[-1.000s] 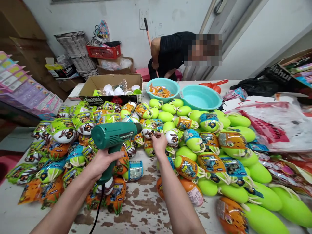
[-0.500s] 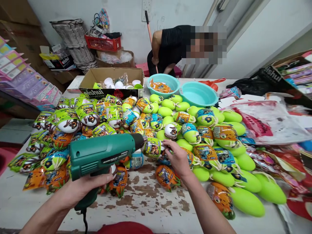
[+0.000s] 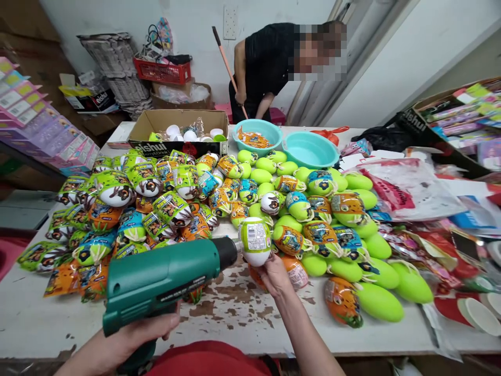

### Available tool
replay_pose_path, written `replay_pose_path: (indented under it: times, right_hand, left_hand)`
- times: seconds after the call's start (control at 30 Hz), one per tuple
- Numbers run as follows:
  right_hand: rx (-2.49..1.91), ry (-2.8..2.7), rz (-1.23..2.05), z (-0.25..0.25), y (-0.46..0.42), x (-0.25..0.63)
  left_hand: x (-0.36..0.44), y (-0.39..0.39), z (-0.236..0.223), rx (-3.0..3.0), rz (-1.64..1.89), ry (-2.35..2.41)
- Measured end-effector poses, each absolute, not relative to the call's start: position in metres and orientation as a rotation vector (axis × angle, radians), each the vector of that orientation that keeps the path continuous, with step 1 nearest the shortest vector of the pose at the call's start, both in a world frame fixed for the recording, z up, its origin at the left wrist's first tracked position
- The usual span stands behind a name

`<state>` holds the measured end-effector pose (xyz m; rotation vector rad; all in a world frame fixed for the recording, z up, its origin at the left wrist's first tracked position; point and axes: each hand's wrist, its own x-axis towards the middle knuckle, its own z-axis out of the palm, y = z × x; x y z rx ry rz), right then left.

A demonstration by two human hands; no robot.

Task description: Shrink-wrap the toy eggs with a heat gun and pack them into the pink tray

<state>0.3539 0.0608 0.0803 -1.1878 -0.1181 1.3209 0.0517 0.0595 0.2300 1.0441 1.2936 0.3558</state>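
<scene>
My left hand (image 3: pixel 146 331) is wrapped round the handle of a green heat gun (image 3: pixel 164 277), whose dark nozzle points right. Just beyond the nozzle tip, my right hand (image 3: pixel 274 274) grips a white toy egg (image 3: pixel 255 241) from below. A green printed wrapper with a barcode sits around the egg's upper part. Behind and left of the heat gun lies a heap of wrapped toy eggs (image 3: pixel 117 190) in green, orange and blue film. To the right of my right hand are bright green eggs (image 3: pixel 379 302), several with printed bands and pale strings.
A cardboard box (image 3: pixel 176 149) of white and green cups stands at the back, beside two turquoise basins (image 3: pixel 311 149). Behind the worn white table (image 3: pixel 230 334), a person in black (image 3: pixel 266 65) bends over with a long stick. Plastic bags (image 3: pixel 422 190) and packaging crowd the right side.
My right hand has turned the egg upright and its barcode side now faces me. The heat gun has come lower and nearer. The person behind the table has shifted slightly.
</scene>
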Motion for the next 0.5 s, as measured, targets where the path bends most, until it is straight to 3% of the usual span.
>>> replay_pose_path:
  times: [0.5]
  right_hand:
    - [-1.428,-0.43,1.525,0.091,0.033,0.369]
  left_hand:
    - [0.047,0.056,0.217,1.112,0.308,1.521]
